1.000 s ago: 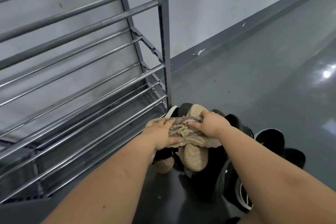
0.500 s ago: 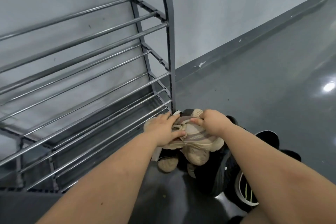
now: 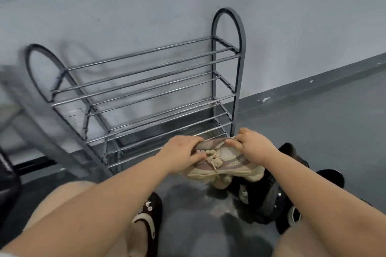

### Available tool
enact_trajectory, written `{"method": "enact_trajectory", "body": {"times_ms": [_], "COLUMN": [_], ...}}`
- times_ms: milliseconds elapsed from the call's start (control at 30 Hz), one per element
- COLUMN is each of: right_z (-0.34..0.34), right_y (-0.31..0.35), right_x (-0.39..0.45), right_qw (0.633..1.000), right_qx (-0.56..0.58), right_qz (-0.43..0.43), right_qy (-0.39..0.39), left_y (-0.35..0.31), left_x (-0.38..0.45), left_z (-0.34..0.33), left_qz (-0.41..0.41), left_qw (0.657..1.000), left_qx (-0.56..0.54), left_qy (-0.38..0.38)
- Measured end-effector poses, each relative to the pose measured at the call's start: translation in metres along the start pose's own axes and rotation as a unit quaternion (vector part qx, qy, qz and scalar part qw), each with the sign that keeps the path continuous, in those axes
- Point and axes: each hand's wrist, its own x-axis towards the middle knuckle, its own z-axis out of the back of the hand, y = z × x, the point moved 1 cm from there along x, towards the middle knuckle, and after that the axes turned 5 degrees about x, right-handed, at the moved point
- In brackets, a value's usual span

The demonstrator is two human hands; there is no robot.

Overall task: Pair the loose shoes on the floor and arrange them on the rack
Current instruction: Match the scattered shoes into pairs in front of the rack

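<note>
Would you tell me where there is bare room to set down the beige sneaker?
Every tier of the rack is bare rails. The floor right of it, up to the baseboard, is open too. The dark shoe pile under the sneaker is crowded.

We count two bare hands: the left hand [image 3: 180, 153] and the right hand [image 3: 253, 147]. Between their fingers sits one beige sneaker [image 3: 224, 161]. Under it, below the fingers, a second beige shoe [image 3: 219, 183] shows in part. Beneath the right fingers lies a heap of black shoes [image 3: 269, 200], their number unclear. Beyond the fingertips stands one metal rack [image 3: 158, 94]. Below the left fingers is one dark slipper [image 3: 149, 219] on a foot.
</note>
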Motion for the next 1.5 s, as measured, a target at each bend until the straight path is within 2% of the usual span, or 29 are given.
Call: {"method": "enact_trajectory", "body": {"times_ms": [100,233,300,400,467,500,533,600,633,700,767,867,967,1033,1100,1167,1200,1267,1333,1400,1500], "right_z": [-0.011,-0.038,-0.044,-0.058,-0.075,-0.087,-0.101,-0.135,-0.152,-0.188,-0.214,-0.238,-0.254,-0.261,-0.268,-0.272,-0.274,-0.278,-0.275,-0.269,-0.248], "right_y": [0.031,0.058,0.066,0.079,0.089,0.094,0.099,0.111,0.118,0.128,0.139,0.152,0.164,0.176,0.19,0.2,0.202,0.197,0.186,0.172,0.157], "right_x": [-0.016,-0.032,-0.032,-0.022,-0.012,-0.005,0.001,0.008,0.01,0.014,0.017,0.02,0.027,0.033,0.037,0.037,0.036,0.034,0.032,0.033,0.032], "right_qw": [0.999,0.996,0.994,0.992,0.995,0.995,0.995,0.996,0.995,0.991,0.986,0.976,0.963,0.954,0.931,0.9,0.897,0.919,0.939,0.945,0.952], "right_qx": [-0.027,-0.062,-0.083,-0.103,-0.077,-0.071,-0.07,-0.027,0.005,0.048,0.06,0.072,0.083,0.104,0.184,0.252,0.24,0.13,-0.01,-0.1,-0.165], "right_qz": [0.026,0.023,0.014,0.002,-0.023,-0.027,-0.029,-0.046,-0.059,-0.084,-0.096,-0.123,-0.148,-0.166,-0.179,-0.198,-0.194,-0.14,-0.063,-0.024,0.008], "right_qy": [0.027,0.064,0.065,0.068,0.066,0.065,0.069,0.077,0.076,0.096,0.12,0.164,0.209,0.226,0.259,0.295,0.315,0.346,0.338,0.309,0.258], "left_y": [0.027,0.058,0.069,0.08,0.08,0.078,0.076,0.071,0.071,0.077,0.088,0.107,0.124,0.135,0.146,0.152,0.151,0.143,0.135,0.132,0.123], "left_x": [-0.044,-0.08,-0.094,-0.113,-0.125,-0.13,-0.135,-0.139,-0.139,-0.135,-0.135,-0.141,-0.144,-0.146,-0.15,-0.154,-0.157,-0.162,-0.165,-0.163,-0.154], "left_z": [-0.008,-0.026,-0.039,-0.066,-0.084,-0.093,-0.105,-0.131,-0.145,-0.17,-0.183,-0.195,-0.211,-0.213,-0.213,-0.211,-0.209,-0.21,-0.209,-0.206,-0.194], "left_qz": [0.107,0.176,0.228,0.304,0.34,0.357,0.377,0.41,0.415,0.427,0.442,0.469,0.488,0.497,0.521,0.54,0.527,0.473,0.413,0.374,0.322], "left_qw": [0.994,0.981,0.966,0.928,0.888,0.856,0.809,0.69,0.657,0.614,0.594,0.605,0.598,0.611,0.66,0.737,0.774,0.833,0.875,0.898,0.922], "left_qx": [-0.01,-0.022,-0.086,-0.21,-0.308,-0.372,-0.45,-0.597,-0.629,-0.663,-0.669,-0.641,-0.635,-0.614,-0.54,-0.403,-0.339,-0.235,-0.161,-0.115,-0.086], "left_qy": [-0.006,0.077,0.087,0.055,0.032,0.027,0.019,0.004,-0.003,-0.033,-0.054,-0.043,-0.042,-0.05,-0.031,0.043,0.089,0.165,0.197,0.2,0.196]}}
